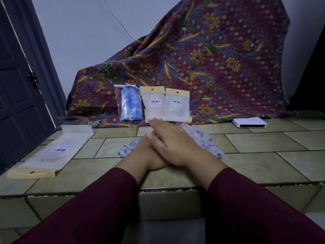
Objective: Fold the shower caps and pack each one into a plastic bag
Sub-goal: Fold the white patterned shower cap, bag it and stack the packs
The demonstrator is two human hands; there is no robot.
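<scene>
My right hand (168, 141) lies flat over my left hand (149, 154), fingers straight, both pressing down on the white shower cap with the purple print (202, 140); it lies on the tiled floor (263, 141) right in front of me, its ends showing on either side of my hands; neither grip is clenched round anything, as far as I can see, though my left fingers are mostly hidden under the right and I cannot be sure how they lie.

The step in hand, as I judge it, is flattening the fold, so I should press evenly and push the trapped air out toward the open edge; the thin cap will likely spring back if I lift too early; better to keep one palm on it while the other makes the next fold, keeping the bundle narrow enough for the bag's mouth.

The empty plastic bag with the barcode label (52, 152) lies flat to my left, well apart from the cap; I would draw it nearer before lifting the folded cap.

Three packed bags lean against the patterned maroon cloth (219, 59) just beyond my fingertips: one with a blue cap (131, 103), and two with yellow headers (154, 104) (177, 105); I should take care not to knock them over. A white box (248, 122) rests at the right.
</scene>
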